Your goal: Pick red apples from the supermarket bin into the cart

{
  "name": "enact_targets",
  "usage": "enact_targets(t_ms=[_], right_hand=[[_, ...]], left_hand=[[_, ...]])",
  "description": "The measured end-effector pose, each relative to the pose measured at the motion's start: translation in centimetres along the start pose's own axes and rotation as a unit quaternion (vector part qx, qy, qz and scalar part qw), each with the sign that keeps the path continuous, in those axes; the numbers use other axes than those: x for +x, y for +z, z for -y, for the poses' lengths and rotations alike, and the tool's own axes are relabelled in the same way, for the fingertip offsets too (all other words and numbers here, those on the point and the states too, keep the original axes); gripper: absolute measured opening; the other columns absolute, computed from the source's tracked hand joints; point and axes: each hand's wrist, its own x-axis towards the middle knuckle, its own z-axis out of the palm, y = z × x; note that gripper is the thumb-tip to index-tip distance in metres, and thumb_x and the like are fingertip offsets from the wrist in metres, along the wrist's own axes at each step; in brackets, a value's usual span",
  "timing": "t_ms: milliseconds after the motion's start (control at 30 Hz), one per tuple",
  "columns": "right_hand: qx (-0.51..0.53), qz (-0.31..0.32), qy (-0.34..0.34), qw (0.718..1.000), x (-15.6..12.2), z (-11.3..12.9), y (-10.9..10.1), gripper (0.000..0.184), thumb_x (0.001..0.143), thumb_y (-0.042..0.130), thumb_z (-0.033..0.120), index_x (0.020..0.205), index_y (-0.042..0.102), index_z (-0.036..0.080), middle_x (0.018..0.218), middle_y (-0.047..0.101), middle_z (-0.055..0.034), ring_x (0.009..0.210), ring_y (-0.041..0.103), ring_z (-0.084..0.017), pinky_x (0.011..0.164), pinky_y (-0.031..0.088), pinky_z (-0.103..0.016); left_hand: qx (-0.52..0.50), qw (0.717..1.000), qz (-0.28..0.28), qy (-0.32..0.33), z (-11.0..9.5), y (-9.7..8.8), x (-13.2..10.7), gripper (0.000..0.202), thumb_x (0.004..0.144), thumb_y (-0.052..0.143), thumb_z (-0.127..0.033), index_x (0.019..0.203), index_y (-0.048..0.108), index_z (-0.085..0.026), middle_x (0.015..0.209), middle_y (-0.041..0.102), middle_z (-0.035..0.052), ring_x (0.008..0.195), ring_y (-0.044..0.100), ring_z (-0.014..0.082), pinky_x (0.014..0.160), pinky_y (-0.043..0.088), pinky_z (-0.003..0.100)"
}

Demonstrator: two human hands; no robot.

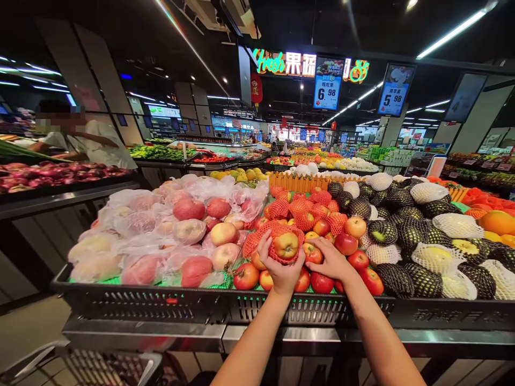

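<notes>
With our left hand [284, 276] we hold an apple in red netting [286, 245], palm beneath and fingers clasped around it, over the loose red apples [322, 282] at the front of the black tray [215, 309]; our right hand [333, 261] is just beside, fingers over another apple [313, 254], though we cannot tell whether they grip it; left of these we see bagged apples [189, 231], and right, black-netted fruit [395, 279]

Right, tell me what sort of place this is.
It looks like a supermarket's produce section: apples are heaped on the display, price signs hang overhead, and red onions fill another stand off to the left.
</notes>
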Motion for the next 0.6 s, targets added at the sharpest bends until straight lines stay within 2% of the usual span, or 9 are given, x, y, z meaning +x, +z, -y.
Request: enact_targets(t_ms=[100,167,300,400,500,600], right_hand=[[-0.02,-0.006,0.038,0.999,0.1,0.8,-0.1,0.064,0.084,0.08,0.037,0.143,0.058,0.029,0.131,0.048,-0.0062,0.122,0.049,-0.019,0.115,0.043,-0.037],[-0.038,-0.016,0.051,0.998,0.2,1.2,-0.1,0.06,0.083,0.08,0.034,0.14,0.061,0.029,0.125,0.05,-0.0051,0.118,0.05,-0.018,0.111,0.045,-0.036],[-0.022,-0.011,0.027,0.999,0.3,1.4,0.0,0.053,0.085,0.076,0.027,0.136,0.062,0.026,0.128,0.051,-0.0034,0.115,0.054,-0.016,0.105,0.047,-0.031],[0.025,0.005,0.002,1.0,0.3,1.3,0.1,0.057,0.083,0.076,0.02,0.138,0.061,0.026,0.131,0.05,-0.003,0.118,0.053,-0.014,0.108,0.045,-0.028],[0.014,0.005,0.009,1.0,0.5,1.2,0.0,0.061,0.077,0.078,0.018,0.136,0.063,0.029,0.131,0.049,-0.0032,0.124,0.047,-0.018,0.116,0.039,-0.035],[-0.006,-0.008,0.021,1.0,0.7,1.4,0.0,0.058,0.075,0.08,0.02,0.13,0.067,0.028,0.128,0.05,-0.0033,0.12,0.047,-0.019,0.117,0.038,-0.038]], left_hand=[[-0.014,1.0,0.017,-0.006,0.0,0.1,-0.1,0.073,0.083,0.078,-0.026,0.143,0.037,-0.017,0.137,0.05,0.0186,0.13,0.053,0.0294,0.113,0.046,0.052],[-0.026,0.999,0.039,-0.013,0.1,0.2,-0.2,0.074,0.084,0.078,-0.027,0.144,0.037,-0.017,0.134,0.051,0.018,0.128,0.055,0.0287,0.111,0.049,0.05],[-0.026,0.997,0.066,-0.007,0.2,0.2,-0.6,0.073,0.085,0.078,-0.03,0.143,0.037,-0.016,0.134,0.052,0.0196,0.127,0.056,0.0306,0.107,0.052,0.051],[-0.027,0.998,0.058,-0.005,0.4,0.2,-0.7,0.073,0.084,0.078,-0.029,0.144,0.037,-0.017,0.134,0.052,0.0189,0.128,0.056,0.0301,0.109,0.051,0.051],[-0.024,0.998,0.05,-0.019,0.4,0.1,-0.7,0.074,0.084,0.079,-0.028,0.144,0.038,-0.017,0.137,0.051,0.0187,0.13,0.054,0.0292,0.112,0.048,0.05],[-0.018,0.998,0.055,-0.021,0.2,0.1,-0.6,0.073,0.085,0.079,-0.028,0.144,0.039,-0.017,0.136,0.052,0.0184,0.128,0.055,0.0288,0.112,0.048,0.05]])
